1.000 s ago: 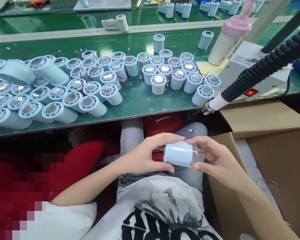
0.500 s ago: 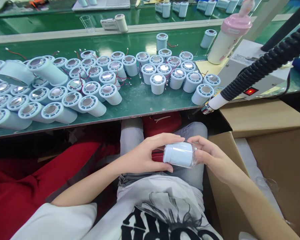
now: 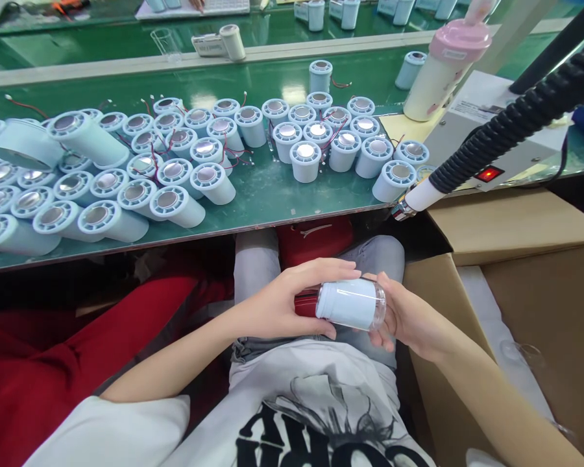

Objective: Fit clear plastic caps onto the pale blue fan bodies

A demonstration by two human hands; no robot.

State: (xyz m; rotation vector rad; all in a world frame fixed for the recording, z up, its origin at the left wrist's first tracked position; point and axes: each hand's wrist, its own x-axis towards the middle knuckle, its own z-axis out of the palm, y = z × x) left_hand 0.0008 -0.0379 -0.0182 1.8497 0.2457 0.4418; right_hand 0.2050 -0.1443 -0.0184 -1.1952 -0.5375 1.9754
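Above my lap, a pale blue cylindrical housing (image 3: 345, 303) lies on its side, with a clear plastic cover (image 3: 380, 307) around its right end. My left hand (image 3: 277, 301) grips the housing's left end, fingers over the top and thumb below. At the clear end, my right hand (image 3: 415, 318) is curled round the cover, thumb tip at the top and fingers partly hidden behind and below it. On the green table in front stand several similar blue cylinders (image 3: 305, 162), many with thin red wires.
A black flexible hose with a metal tip (image 3: 403, 209) reaches in from a white box (image 3: 496, 123) with a lit red switch. A pink-lidded bottle (image 3: 448, 71) stands beside it. To my right is an open cardboard box (image 3: 530, 227). Someone's red-clothed leg (image 3: 102, 337) is at my left.
My right hand has turned round the clear end: its fingers now show underneath, and more of the cover's rim is exposed. My left hand and the housing have hardly moved.
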